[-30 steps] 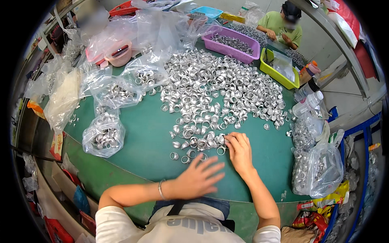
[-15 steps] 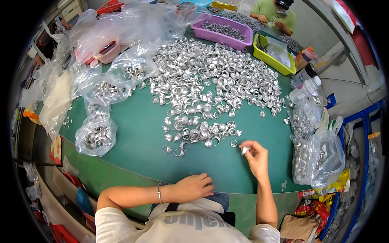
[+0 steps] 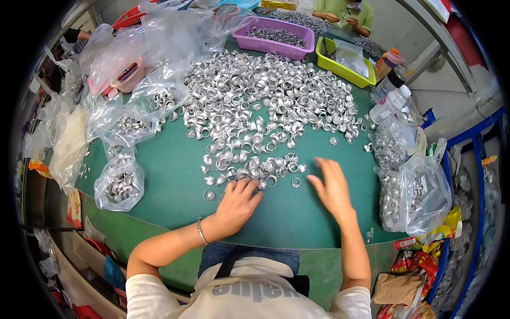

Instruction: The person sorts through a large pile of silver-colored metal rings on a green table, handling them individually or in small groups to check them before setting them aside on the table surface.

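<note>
I have the left hand (image 3: pixel 237 206) at the near edge of a small cluster of silver-coloured metal rings (image 3: pixel 260 167), its fingers bent with the tips among them; I cannot tell whether they grip one. The right hand (image 3: pixel 332 189) is over the green worktop (image 3: pixel 287 226), fingers and thumb spread apart, and I see nothing between them. A single silver-coloured metal ring (image 3: pixel 296 186) lies between the two hands, nearer the right one. Farther off I see a wide heap of shiny silver-coloured rings (image 3: pixel 297 98), with a purple plastic basin (image 3: pixel 271 48) at its far side. A clear plastic bag (image 3: pixel 121 183) holding rings sits to the left.
</note>
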Tool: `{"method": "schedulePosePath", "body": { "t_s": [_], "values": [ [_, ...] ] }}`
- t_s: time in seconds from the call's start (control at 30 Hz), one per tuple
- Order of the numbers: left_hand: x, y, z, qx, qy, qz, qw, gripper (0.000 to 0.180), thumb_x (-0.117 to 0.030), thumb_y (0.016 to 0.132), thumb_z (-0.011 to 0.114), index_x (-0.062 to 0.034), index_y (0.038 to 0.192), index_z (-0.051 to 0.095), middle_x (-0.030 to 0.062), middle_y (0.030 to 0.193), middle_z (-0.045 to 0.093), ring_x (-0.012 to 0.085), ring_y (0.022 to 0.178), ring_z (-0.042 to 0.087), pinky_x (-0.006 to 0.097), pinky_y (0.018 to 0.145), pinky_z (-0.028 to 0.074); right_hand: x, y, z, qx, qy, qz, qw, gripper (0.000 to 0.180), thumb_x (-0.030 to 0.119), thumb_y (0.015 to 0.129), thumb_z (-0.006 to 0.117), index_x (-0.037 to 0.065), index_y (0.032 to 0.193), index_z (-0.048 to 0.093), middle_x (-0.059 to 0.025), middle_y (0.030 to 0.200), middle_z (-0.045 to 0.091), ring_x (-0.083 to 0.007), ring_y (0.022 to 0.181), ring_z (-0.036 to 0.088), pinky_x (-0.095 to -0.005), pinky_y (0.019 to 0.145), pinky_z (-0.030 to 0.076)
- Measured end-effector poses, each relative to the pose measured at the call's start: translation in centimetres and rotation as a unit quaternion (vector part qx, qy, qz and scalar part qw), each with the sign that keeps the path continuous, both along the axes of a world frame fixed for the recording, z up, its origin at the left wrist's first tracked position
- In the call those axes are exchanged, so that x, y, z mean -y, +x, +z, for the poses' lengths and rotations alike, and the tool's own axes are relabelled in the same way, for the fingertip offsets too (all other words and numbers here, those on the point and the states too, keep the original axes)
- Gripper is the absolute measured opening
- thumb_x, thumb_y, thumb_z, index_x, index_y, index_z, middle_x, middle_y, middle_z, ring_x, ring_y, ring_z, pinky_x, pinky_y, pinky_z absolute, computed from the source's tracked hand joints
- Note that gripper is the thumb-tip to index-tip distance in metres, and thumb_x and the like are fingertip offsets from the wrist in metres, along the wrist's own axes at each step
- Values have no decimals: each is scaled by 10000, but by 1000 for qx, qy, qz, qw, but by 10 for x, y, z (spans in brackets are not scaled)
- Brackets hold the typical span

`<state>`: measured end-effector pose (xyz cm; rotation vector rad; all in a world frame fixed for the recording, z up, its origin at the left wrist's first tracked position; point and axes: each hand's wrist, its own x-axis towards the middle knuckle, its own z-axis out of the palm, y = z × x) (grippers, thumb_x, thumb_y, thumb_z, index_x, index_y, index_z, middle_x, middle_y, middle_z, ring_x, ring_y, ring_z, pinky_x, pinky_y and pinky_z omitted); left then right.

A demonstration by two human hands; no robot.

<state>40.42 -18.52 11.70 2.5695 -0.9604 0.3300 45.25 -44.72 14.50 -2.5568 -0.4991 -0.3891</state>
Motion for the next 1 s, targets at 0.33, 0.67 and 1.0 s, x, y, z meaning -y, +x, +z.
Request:
{"method": "schedulePosePath", "body": {
  "t_s": [0.33, 0.67, 1.0],
  "values": [
    [44, 30, 13, 17, -7, 7, 1000, 352, -54, 747, 636, -26, 1088, 552, 110, 1097, 514, 271, 1011, 481, 396, 819, 348, 51, -10, 2, -402, 464, -38, 788, 109, 106, 884, 586, 16, 906, 644, -12, 751, 629, -39, 602, 473, -184, 531, 348],
    [87, 72, -4, 18, 74, -51, 996, 402, 29, 670, 583, 11, 1071, 590, 129, 1116, 530, 258, 1004, 475, 400, 839, 344, 91, -35, -11, -281, 142, -168, 934, 99, 70, 836, 573, 4, 860, 644, -76, 696, 635, -134, 552, 518, -287, 535, 412],
    [86, 61, 9, -83, -125, -56, 987, 276, 19, 775, 573, -42, 1044, 591, 86, 1067, 586, 250, 961, 539, 383, 856, 366, 82, -32, -7, -134, -20, -43, 990, 63, 13, 791, 596, -3, 852, 604, -144, 754, 601, -286, 706, 583, -388, 601, 432]
  ]
}}
